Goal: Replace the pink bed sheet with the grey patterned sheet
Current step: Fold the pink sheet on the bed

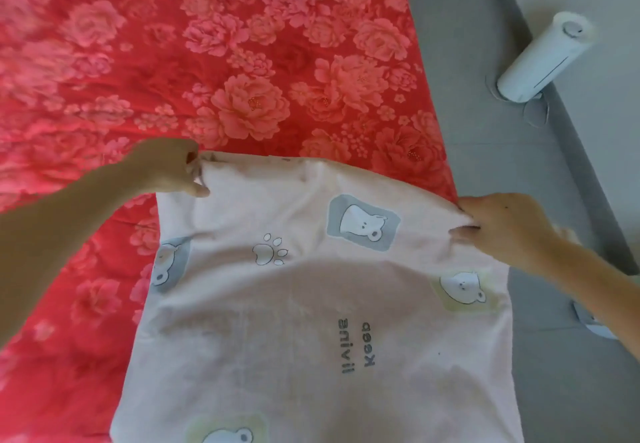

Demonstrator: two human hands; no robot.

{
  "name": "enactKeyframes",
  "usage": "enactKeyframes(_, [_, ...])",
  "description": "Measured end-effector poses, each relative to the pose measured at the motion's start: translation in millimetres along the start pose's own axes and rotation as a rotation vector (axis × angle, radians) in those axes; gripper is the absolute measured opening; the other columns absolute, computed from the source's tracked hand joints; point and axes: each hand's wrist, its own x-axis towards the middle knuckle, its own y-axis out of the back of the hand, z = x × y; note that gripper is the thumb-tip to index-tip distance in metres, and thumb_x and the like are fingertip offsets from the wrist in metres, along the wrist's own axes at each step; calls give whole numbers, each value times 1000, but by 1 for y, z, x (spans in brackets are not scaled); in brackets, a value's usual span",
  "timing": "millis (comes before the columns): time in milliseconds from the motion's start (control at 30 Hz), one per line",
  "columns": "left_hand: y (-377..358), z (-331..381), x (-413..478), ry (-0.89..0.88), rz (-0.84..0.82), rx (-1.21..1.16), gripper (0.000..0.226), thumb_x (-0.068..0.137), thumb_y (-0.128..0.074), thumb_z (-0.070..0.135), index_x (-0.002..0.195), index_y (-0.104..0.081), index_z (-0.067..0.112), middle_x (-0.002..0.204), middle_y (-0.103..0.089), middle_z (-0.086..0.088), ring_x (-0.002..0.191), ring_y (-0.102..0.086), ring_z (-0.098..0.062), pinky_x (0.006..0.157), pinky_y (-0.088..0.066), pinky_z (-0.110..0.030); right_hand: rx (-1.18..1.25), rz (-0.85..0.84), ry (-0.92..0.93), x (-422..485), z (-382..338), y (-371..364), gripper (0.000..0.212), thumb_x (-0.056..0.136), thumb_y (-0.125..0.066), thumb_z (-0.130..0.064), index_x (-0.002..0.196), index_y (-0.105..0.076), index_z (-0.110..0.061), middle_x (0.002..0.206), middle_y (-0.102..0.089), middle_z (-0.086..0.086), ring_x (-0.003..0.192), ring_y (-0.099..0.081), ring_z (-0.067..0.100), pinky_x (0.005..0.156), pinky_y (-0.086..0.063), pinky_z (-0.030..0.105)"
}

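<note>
Both hands hold the pale pink sheet (pixel 311 304), which is printed with white bears on grey and yellowish patches, a paw mark and some mirrored lettering. The left hand (pixel 173 169) is clenched round the sheet's far left corner, with cloth bunched between thumb and fingers. The right hand (pixel 498 228) pinches a fold of the sheet's far right edge. The sheet is stretched between them and lies over the near right part of the bed. Beyond and to the left of the sheet, a red floral cover (pixel 242 62) covers the bed. To the right of the sheet is grey floor (pixel 467 62). Beyond the sheet's right corner, a white cylindrical appliance (pixel 543 58) stands on the floor with a thin cable (pixel 536 115) looped at its base.
</note>
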Motion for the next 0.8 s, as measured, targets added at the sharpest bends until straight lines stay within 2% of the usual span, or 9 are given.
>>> enactKeyframes(100, [0,6,-53,-27,184,66,40,76,-69,21,107,-51,5,70,-58,-13,67,-56,-31,52,-42,-31,76,66,33,-61,-5,10,23,88,-61,-36,96,-61,-14,86,-69,4,88,-64,29,62,-30,29])
enactKeyframes(167, [2,3,-90,-33,250,93,35,81,-62,18,114,-56,8,81,-65,-17,76,-60,-35,57,-44,-33,134,70,24,-89,-6,9,17,87,-62,-28,91,-61,-11,84,-68,6,86,-63,31,61,-34,30])
enactKeyframes(267, [26,5,-178,-134,384,102,6,78,-62,4,85,-63,4,72,-63,-16,69,-60,-35,55,-41,-32,215,128,-36,-150,3,28,7,84,-64,-17,87,-63,-11,79,-68,6,81,-63,33,62,-41,33])
enactKeyframes(333, [42,2,-246,-317,454,176,20,62,-73,-9,64,-57,3,54,-56,-12,48,-53,-29,44,-28,-21,266,221,-60,-188,15,47,8,78,-66,-9,85,-68,-11,76,-69,9,75,-63,35,59,-40,32])
enactKeyframes(400, [67,-1,-318,-432,408,278,32,50,-80,-13,56,-53,4,46,-51,-8,38,-41,-20,45,-18,-13,308,275,-47,-229,23,78,12,73,-69,-4,82,-72,-11,75,-70,12,73,-63,36,59,-42,33])
enactKeyframes(500, [115,-4,-384,-295,342,379,7,81,-71,11,81,-66,6,70,-65,-10,64,-60,-28,53,-39,-29,269,205,28,-281,23,135,10,77,-71,-15,85,-71,-9,84,-70,11,83,-62,32,62,-33,30])
enactKeyframes(600, [144,-8,-419,-136,223,516,24,95,-50,33,104,-64,16,97,-68,-3,92,-61,-24,65,-37,-28,115,164,116,-305,17,186,17,81,-69,-26,93,-69,-15,94,-67,5,94,-59,25,64,-27,27])
enactKeyframes(700, [177,-13,-450,-116,358,487,22,94,-53,31,102,-65,14,93,-68,-5,90,-61,-25,64,-36,-27,71,219,132,-319,24,240,16,78,-69,-32,88,-67,-20,86,-62,0,87,-57,20,64,-35,29])
enactKeyframes(800, [226,-15,-459,-109,469,485,19,92,-58,28,96,-67,12,85,-67,-7,83,-62,-27,61,-35,-28,122,266,117,-309,32,293,26,73,-74,-32,61,-51,-29,71,-52,-7,79,-54,21,61,-38,30])
